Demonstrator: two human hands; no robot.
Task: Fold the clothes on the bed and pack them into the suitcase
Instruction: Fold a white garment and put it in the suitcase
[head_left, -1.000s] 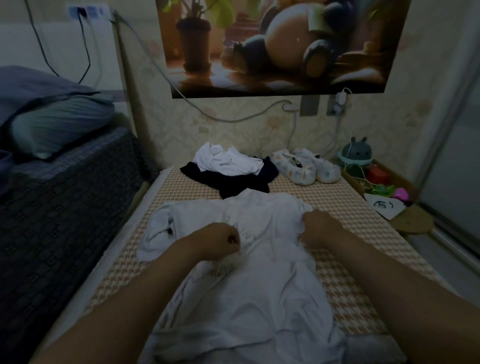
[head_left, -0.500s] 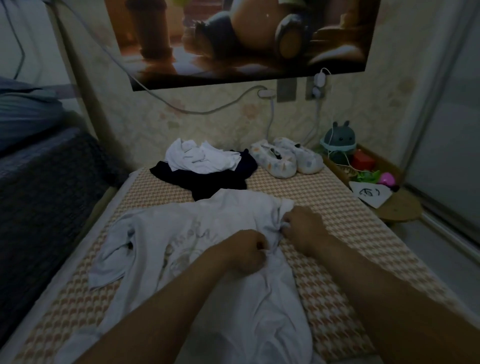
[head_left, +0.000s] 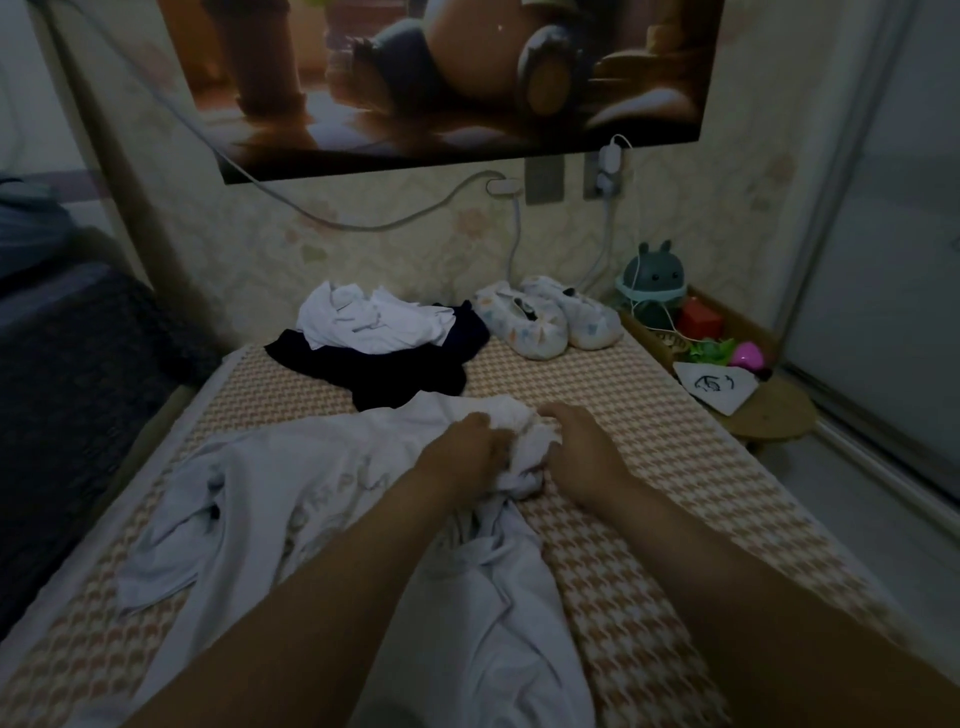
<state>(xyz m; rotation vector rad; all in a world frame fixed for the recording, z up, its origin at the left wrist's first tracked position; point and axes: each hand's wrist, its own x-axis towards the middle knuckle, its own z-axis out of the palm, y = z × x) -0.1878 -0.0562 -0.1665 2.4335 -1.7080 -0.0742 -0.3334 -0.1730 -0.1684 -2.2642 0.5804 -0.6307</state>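
- BEDROOM, packing day: on the bed (head_left: 649, 545), just my side of the dark garment (head_left: 395, 369), my left hand (head_left: 467, 447) and right hand (head_left: 576, 452) meet over the right shoulder of the pale shirt (head_left: 291, 499)
- My fingers (head_left: 553, 413) on both hands are curled in and clamped on one bunched wad of the shirt's cloth, the two hands almost touching
- The shirt lies chest up, its collar end against the near edge of the dark garment, its body running from there back towards me, and one sleeve flung out to the left
- A crumpled white garment (head_left: 363, 325) sits on top of the dark garment, and a pair of slippers (head_left: 545, 322) stands just right of it
- As I judge it, this is the first fold being prepared: I am sorting out the crumpled sleeve side, and nothing is folded yet
- Two more pieces wait unfolded; the suitcase is not in view, so packing is a long way off
- The next move calls for drawing the wad out flat to the right, smoothing it, then laying that side over the chest without dragging the collar into the dark garment
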